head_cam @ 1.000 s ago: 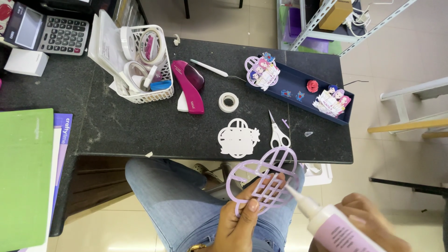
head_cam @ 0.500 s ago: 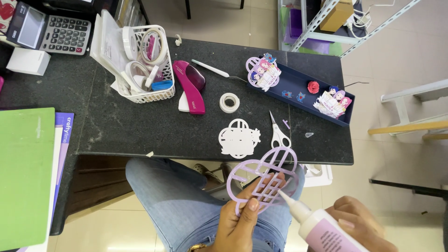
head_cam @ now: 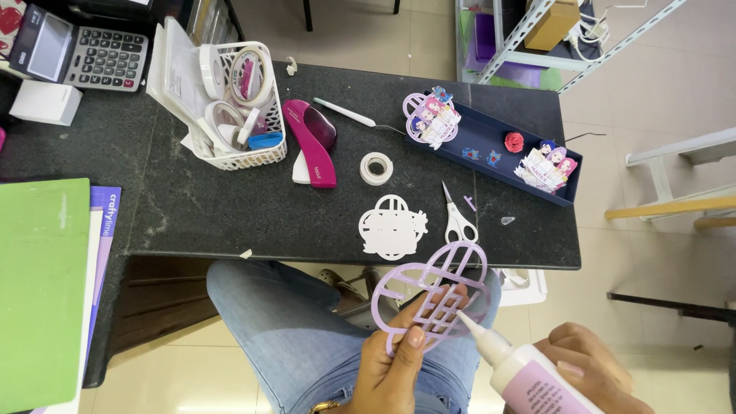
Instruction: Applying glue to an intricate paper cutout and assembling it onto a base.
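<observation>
The person wears blue jeans, a gold bangle at the left hand, and bare forearms.

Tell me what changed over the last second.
The glue bottle in the right hand slid left, its nozzle now touching the lilac cutout's lattice. The left hand keeps holding the cutout; the scissors and white cutout stayed put.

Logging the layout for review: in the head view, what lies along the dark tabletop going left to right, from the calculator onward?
calculator → white basket → pink stapler → tape roll → white paper cutout → scissors → navy tray
</observation>
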